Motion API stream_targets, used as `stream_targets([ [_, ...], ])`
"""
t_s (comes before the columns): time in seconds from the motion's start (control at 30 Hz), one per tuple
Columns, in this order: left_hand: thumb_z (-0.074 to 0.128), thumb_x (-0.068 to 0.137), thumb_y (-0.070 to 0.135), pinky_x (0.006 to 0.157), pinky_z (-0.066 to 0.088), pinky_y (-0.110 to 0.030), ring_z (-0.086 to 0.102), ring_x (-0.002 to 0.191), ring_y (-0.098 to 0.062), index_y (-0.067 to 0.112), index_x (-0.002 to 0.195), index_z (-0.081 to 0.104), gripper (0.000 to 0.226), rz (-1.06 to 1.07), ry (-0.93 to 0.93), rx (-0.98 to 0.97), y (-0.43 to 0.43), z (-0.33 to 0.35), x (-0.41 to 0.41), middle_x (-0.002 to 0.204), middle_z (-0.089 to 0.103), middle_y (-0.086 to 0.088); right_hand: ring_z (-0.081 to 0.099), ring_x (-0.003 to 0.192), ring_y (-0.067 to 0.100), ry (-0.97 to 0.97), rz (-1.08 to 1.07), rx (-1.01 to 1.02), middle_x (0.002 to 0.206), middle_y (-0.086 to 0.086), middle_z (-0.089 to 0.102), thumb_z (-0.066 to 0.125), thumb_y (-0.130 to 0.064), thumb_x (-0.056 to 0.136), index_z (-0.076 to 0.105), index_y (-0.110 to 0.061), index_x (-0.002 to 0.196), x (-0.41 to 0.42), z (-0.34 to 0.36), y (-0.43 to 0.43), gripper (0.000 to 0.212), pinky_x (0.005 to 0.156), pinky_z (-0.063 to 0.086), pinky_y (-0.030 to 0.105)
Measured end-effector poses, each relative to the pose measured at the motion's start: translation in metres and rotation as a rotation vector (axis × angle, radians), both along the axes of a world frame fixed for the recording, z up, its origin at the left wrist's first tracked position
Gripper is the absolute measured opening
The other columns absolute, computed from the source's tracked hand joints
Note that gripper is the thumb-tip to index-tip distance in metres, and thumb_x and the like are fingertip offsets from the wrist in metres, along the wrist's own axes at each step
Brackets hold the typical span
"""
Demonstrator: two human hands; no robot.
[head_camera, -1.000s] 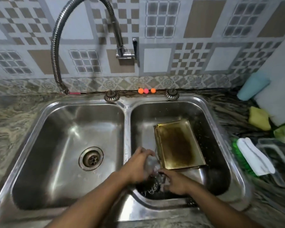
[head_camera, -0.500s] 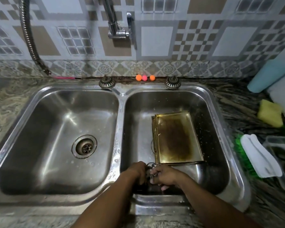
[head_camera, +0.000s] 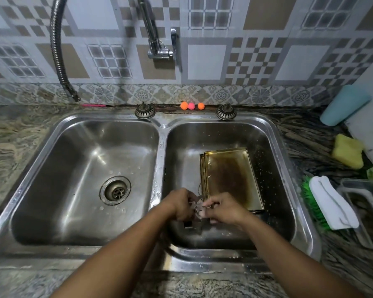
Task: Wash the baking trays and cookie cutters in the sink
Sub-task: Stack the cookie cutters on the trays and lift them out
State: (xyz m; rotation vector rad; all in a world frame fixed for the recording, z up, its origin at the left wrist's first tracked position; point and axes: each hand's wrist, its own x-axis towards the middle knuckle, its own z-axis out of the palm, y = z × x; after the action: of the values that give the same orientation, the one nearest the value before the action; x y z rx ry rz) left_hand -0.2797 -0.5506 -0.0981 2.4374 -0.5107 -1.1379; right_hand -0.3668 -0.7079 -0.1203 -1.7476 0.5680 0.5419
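1. Your left hand (head_camera: 179, 204) and right hand (head_camera: 226, 208) meet low in the right basin (head_camera: 181, 147) of the sink (head_camera: 161, 151), close to its near wall.
2. Both hands grasp one small metal cutter (head_camera: 196, 206) between them, with the fingers curled round it. The cutter is too blurred to tell its shape.
3. A metal piece (head_camera: 197, 227) shows just beneath the hands. You cannot tell whether it belongs to the cutter.
4. Two brass-coloured trays (head_camera: 230, 177) lie stacked on the floor of the right basin, just beyond your right hand. The top tray carries a dark brown stain across its middle.
5. The left basin (head_camera: 73, 168) shows a drain (head_camera: 115, 190) and scattered water drops.
6. The faucet (head_camera: 157, 48) hangs on the tiled wall above the divider. A metal hose (head_camera: 56, 50) runs down the wall at the left.
7. Two strainer plugs (head_camera: 145, 110) sit on the rear rim of the sink. Three small balls (head_camera: 191, 106) lie in a row between them, at the foot of the wall.
8. On the surface (head_camera: 9, 136) right of the sink you find a yellow sponge (head_camera: 348, 150), a green brush (head_camera: 312, 203) with a white top side, a blue cup (head_camera: 342, 105) lying tilted, and a clear container (head_camera: 366, 203).
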Motion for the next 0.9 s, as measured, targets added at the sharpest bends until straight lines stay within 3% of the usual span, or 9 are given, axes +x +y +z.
stream_targets([
  [0.13, 0.086, 0.077, 0.022, 0.102, 0.047, -0.027, 0.060, 0.121, -0.021, 0.025, 0.134, 0.060, 0.063, 0.032, -0.104, -0.163, -0.030, 0.019, 0.019, 0.133, 0.061, 0.000, 0.069, 0.089, 0.014, -0.138, -0.039, -0.126, 0.099, -0.002, 0.072, 0.083, -0.019, 0.079, 0.074, -0.024, 0.100, 0.019, 0.032, -0.032, 0.023, 0.074, 0.058, 0.030],
  [0.23, 0.084, 0.078, 0.022, 0.101, 0.051, -0.037, 0.062, 0.116, -0.022, 0.026, 0.131, 0.060, 0.058, 0.030, -0.153, -0.251, -0.061, 0.008, 0.021, 0.128, 0.065, -0.001, 0.065, 0.098, 0.012, -0.156, -0.059, -0.219, 0.105, -0.005, 0.070, 0.083, -0.019, 0.079, 0.074, -0.023, 0.106, 0.026, 0.027, -0.063, 0.029, 0.075, 0.050, 0.025],
  [0.4, 0.083, 0.080, 0.020, 0.094, 0.053, -0.031, 0.063, 0.111, -0.021, 0.021, 0.134, 0.057, 0.060, 0.068, -0.146, -0.315, -0.098, -0.029, 0.017, 0.125, 0.066, -0.003, 0.067, 0.100, 0.016, -0.102, -0.138, -0.269, 0.107, -0.004, 0.070, 0.086, -0.018, 0.075, 0.075, -0.028, 0.102, 0.026, -0.012, -0.103, 0.031, 0.091, 0.058, 0.042],
  [0.6, 0.076, 0.082, 0.010, 0.100, 0.048, -0.026, 0.062, 0.118, -0.021, 0.023, 0.150, 0.042, 0.077, 0.076, -0.156, -0.353, -0.105, -0.052, 0.011, 0.134, 0.064, -0.004, 0.067, 0.108, 0.020, -0.123, -0.149, -0.242, 0.114, 0.001, 0.072, 0.081, -0.008, 0.079, 0.073, -0.023, 0.113, 0.024, -0.035, -0.116, 0.038, 0.099, 0.054, 0.036],
  [0.73, 0.074, 0.083, 0.009, 0.090, 0.040, -0.014, 0.060, 0.119, -0.017, 0.026, 0.155, 0.033, 0.084, 0.086, -0.160, -0.342, -0.091, -0.054, 0.012, 0.133, 0.064, 0.000, 0.059, 0.118, 0.016, -0.130, -0.143, -0.397, 0.130, -0.004, 0.062, 0.080, -0.020, 0.080, 0.059, -0.031, 0.137, 0.023, -0.033, -0.118, 0.062, 0.094, 0.045, 0.022],
  [0.9, 0.085, 0.075, 0.022, 0.103, 0.040, -0.025, 0.050, 0.131, -0.021, 0.030, 0.152, 0.035, 0.092, 0.179, -0.196, -0.333, -0.069, -0.064, 0.014, 0.146, 0.049, -0.001, 0.052, 0.127, 0.023, -0.130, -0.156, -0.454, 0.145, 0.003, 0.050, 0.075, -0.037, 0.084, 0.044, -0.033, 0.148, 0.017, -0.031, -0.118, 0.071, 0.099, 0.041, 0.029],
])
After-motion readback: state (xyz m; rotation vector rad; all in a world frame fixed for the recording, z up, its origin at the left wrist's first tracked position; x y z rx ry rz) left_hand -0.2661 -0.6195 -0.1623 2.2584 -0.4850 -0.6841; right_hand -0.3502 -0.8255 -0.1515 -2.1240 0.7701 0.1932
